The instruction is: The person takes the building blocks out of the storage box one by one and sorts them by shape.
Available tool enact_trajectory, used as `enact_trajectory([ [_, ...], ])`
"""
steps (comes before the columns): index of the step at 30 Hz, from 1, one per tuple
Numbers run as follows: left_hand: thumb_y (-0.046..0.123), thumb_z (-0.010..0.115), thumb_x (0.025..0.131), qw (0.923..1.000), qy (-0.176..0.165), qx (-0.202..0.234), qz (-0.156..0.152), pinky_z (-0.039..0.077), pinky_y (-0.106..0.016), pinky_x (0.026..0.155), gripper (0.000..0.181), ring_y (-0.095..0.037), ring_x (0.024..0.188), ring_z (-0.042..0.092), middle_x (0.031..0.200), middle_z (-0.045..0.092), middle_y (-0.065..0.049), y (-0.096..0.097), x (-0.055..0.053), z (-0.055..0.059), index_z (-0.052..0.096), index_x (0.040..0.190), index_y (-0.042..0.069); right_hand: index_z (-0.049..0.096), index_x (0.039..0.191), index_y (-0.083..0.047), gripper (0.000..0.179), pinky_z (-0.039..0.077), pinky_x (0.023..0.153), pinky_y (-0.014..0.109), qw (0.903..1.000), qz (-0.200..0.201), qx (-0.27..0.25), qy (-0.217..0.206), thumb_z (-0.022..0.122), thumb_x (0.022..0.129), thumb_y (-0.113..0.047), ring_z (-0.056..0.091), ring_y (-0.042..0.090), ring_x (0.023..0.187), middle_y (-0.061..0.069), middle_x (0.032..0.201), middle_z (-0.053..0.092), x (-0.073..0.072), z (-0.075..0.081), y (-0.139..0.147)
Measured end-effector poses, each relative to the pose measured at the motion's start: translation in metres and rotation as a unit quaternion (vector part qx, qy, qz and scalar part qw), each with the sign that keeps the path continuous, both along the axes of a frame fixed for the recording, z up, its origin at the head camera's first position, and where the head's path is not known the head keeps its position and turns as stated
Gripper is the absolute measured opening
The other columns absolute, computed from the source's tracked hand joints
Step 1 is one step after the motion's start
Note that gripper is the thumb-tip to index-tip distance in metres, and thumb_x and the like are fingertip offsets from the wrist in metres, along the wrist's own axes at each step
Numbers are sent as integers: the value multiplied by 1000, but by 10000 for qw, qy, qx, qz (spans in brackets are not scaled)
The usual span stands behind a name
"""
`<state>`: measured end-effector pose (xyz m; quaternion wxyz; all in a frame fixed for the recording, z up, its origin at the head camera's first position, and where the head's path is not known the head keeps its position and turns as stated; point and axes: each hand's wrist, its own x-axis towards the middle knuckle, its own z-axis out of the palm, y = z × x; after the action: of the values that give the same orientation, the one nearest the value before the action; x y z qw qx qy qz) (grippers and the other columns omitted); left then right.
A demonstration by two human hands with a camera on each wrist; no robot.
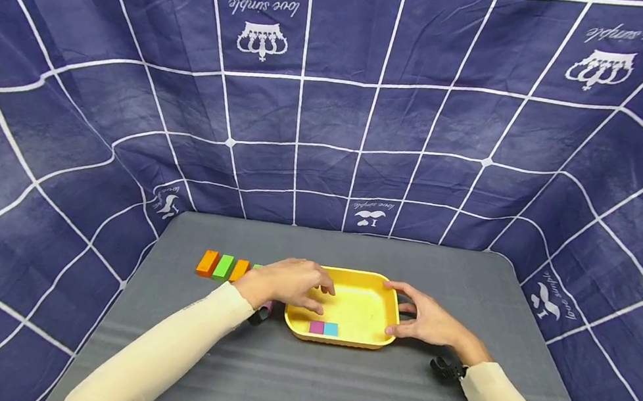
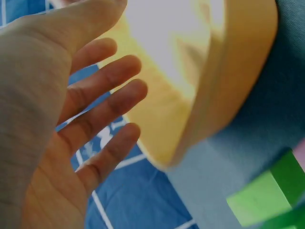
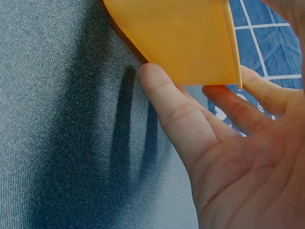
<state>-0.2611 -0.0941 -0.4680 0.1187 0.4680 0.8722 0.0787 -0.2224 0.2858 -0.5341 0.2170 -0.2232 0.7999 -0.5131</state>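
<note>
A shallow yellow tray (image 1: 335, 341) lies on the grey table. Inside it, by the near wall, a purple block (image 1: 316, 327) and a light blue block (image 1: 330, 329) sit side by side. My left hand (image 1: 294, 282) is over the tray's left end, fingers spread and apart, holding nothing. In the left wrist view its palm and fingers show beside the yellow wall. My right hand (image 1: 427, 318) holds the tray's right end, index finger at the far corner, thumb at the near one. The right wrist view shows that thumb (image 3: 167, 100) against the yellow wall.
Left of the tray stand an orange block (image 1: 208, 263), a green block (image 1: 223, 267) and another orange block (image 1: 239, 270). Another green block (image 2: 262, 198) and a pink block (image 2: 300, 151) are partly hidden by my left hand in the head view. Blue checked cloth (image 1: 331, 115) surrounds the table.
</note>
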Motion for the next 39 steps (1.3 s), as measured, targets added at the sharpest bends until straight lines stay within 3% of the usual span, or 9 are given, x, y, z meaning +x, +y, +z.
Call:
enact_trajectory([
  [5,54,96,96,9986,-98,-454,-245,62,-26,94,50,-6,100,73,112,84,10,23,-5,-10,85,133,23,41,176,-5,99,72,97,36,10000,-36,24,-71,98,95,-15,68,53,147,29,187,32,0,-1,0],
  [9,55,100,90,9973,-246,-641,-260,51,-19,79,41,-1,85,62,90,75,16,35,-6,-15,88,114,24,42,175,-5,99,72,97,37,9999,-43,-68,-78,98,94,-12,69,54,146,30,186,32,-1,-3,1],
  [13,53,103,85,9966,-392,-687,-224,44,-17,73,35,1,79,56,79,67,19,39,-6,-18,86,98,25,41,175,-4,99,72,97,37,9999,-13,-125,-83,98,94,-11,70,53,145,31,185,33,-1,-4,0],
  [17,51,102,85,9971,-468,-577,-135,44,-18,72,32,1,76,56,77,65,18,39,-10,-20,86,96,26,41,175,-4,100,72,97,37,9999,-25,-127,-66,98,94,-12,71,52,144,30,185,33,-2,-5,1],
  [25,50,97,92,9990,-269,-354,81,51,-18,78,30,1,78,60,82,71,19,36,-19,-23,88,107,25,41,175,-5,100,72,97,37,9998,-50,-183,-90,99,93,-11,70,53,145,29,185,34,-2,-5,0],
  [32,52,103,87,9971,-610,-383,246,52,-19,76,36,2,77,62,82,72,20,34,-14,-20,86,103,25,41,175,-4,100,72,97,37,9999,-25,-156,-52,98,94,-12,70,53,145,30,185,34,-2,-6,1],
  [39,38,105,88,9960,-804,-315,214,51,-17,73,28,2,75,60,80,71,18,29,-10,-20,85,100,22,41,175,-3,100,72,97,37,9998,-13,-195,-28,98,93,-11,70,54,145,31,184,34,-2,-6,2],
])
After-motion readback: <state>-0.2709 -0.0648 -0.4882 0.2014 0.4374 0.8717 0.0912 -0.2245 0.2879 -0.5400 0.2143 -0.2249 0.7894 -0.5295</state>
